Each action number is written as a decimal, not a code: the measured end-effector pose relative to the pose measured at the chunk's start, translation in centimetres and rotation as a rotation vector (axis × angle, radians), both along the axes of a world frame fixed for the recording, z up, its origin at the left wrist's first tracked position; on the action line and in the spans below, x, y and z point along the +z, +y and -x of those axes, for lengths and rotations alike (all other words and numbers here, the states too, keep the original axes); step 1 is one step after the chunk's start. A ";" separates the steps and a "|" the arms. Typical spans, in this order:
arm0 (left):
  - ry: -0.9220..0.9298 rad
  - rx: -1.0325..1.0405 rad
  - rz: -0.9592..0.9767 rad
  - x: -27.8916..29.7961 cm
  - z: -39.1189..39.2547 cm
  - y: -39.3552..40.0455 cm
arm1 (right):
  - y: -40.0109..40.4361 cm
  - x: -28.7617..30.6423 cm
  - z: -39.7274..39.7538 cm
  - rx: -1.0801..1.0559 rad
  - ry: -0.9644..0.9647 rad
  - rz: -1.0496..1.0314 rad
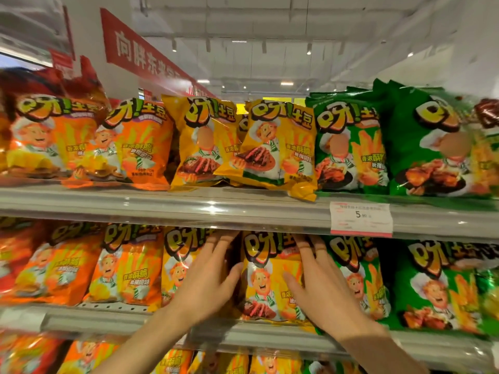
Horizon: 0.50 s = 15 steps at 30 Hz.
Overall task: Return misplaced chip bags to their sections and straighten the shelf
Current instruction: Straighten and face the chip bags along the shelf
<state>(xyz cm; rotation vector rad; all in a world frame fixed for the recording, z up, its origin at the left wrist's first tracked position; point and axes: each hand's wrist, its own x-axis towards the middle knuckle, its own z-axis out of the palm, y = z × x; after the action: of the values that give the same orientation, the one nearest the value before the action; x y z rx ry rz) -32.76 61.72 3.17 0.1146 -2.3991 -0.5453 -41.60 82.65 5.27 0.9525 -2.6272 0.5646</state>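
On the middle shelf (243, 336) a yellow chip bag (267, 279) stands upright between my two hands. My left hand (210, 279) presses its left edge, fingers reaching up behind the shelf lip and thumb on the bag's front. My right hand (321, 282) lies flat on its right side, fingers spread, thumb on the front. Orange bags (124, 268) stand to the left and green bags (432, 287) to the right. On the top shelf (189, 206), two yellow bags (280, 147) lean crookedly between orange and green ones.
A price tag (361, 218) hangs on the top shelf's front rail. A red banner (135, 47) hangs overhead at the left. More orange and yellow bags (172, 360) fill the lowest shelf at the bottom of the view.
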 end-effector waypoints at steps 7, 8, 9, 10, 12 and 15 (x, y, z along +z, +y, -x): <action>0.000 0.350 0.373 -3.5 -0.3 -5.1 | -5.7 -3.0 -0.7 -0.036 0.178 -0.076; -0.016 0.336 0.391 -4.0 -0.2 -5.6 | -6.1 -3.2 -0.8 -0.043 0.187 -0.085; -0.026 0.324 0.407 -4.3 -0.1 -5.9 | -6.5 -3.4 -0.7 -0.054 0.205 -0.096; -0.024 0.319 0.417 -4.5 0.0 -6.2 | -6.7 -3.4 -0.9 -0.068 0.211 -0.108; -0.014 0.316 0.415 -4.5 0.1 -6.3 | -6.9 -3.5 -1.0 -0.076 0.207 -0.112; 0.015 0.312 0.396 -4.7 0.0 -6.3 | -6.7 -3.8 -0.6 -0.039 0.211 -0.067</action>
<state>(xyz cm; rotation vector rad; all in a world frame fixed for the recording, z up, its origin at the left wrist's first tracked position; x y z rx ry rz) -32.73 55.42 -1.51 0.3022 -2.3633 0.0739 -40.95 75.99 1.46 0.9232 -2.4827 0.3479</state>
